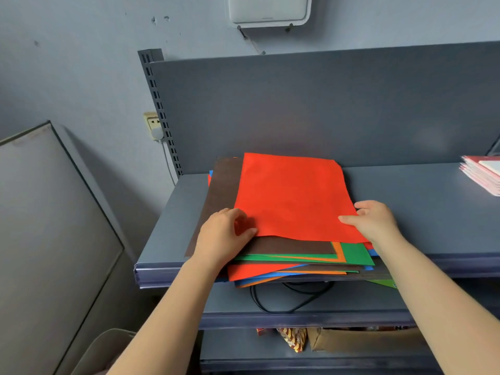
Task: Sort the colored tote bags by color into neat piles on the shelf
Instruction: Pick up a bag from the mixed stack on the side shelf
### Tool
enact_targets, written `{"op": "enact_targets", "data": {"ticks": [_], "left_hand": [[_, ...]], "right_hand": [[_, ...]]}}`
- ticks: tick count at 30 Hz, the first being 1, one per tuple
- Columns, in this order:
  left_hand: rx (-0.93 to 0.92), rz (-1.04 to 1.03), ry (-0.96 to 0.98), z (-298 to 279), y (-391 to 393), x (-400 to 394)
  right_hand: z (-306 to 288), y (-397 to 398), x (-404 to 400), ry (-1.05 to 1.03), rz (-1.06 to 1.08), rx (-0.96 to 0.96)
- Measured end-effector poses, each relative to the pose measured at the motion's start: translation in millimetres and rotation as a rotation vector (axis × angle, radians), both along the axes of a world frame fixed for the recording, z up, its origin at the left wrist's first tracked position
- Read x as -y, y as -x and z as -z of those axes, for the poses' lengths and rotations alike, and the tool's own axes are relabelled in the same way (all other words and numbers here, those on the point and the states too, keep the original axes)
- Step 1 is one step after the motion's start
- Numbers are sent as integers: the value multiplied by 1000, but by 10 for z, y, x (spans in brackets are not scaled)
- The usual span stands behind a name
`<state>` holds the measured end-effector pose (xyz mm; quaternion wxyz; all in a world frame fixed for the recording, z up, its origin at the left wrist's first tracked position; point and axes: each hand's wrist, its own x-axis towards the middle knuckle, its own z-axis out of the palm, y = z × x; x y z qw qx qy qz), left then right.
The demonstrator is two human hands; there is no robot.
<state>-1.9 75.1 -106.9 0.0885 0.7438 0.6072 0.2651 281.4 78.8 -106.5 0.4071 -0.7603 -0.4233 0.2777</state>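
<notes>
head view:
left hand (pixel 224 234): it pinches the near left corner of the red bag, with the thumb on top and the other fingers curled under the edge.
right hand (pixel 374 221): it grips the near right edge of the red bag, thumb on top, fingers tucked below.
red bag (pixel 292 196): it lies flat on top of the pile, between the two hands and reaching away from them to the back of the shelf. its near edge is lifted a little off the bag below.
brown bag (pixel 221 190): right under the red bag. it sticks out to the left, past the left hand, and shows as a strip just in front of both hands.
pile of bags (pixel 297 263): mixed colours, green, orange, blue, red and brown, all under the two hands. the edges are not lined up, and some hang over the front of the shelf, near the wrists.
shelf (pixel 422 201): grey-blue. it holds the pile, and its bare part runs off to the right of the right hand.
pink stack (pixel 481 174): far to the right of the right hand, at the edge of the picture. i cannot tell what it is made of.
black cable (pixel 286 299): on the lower shelf, below the hands.
wall plug (pixel 154 125): far off, up and to the left of the left hand.
</notes>
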Motion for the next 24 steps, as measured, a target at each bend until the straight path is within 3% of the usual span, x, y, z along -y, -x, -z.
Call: {"op": "enact_targets", "data": {"ticks": [4, 9, 12, 14, 21, 24], "left_hand": [[29, -71, -10, -45, 149, -17], [-147, -469, 160, -51, 424, -46], [133, -462, 289, -85, 444, -49], [262, -449, 257, -130, 416, -13], [81, -467, 122, -207, 326, 212], [190, -444, -22, -233, 311, 371]], "right_hand": [[21, -95, -13, -49, -30, -158], [-13, -122, -16, -135, -62, 72], [-43, -99, -13, -175, -108, 99], [-74, -68, 2, -193, -146, 56], [-79, -90, 86, -208, -169, -110], [-72, -94, 171, -241, -186, -219]]}}
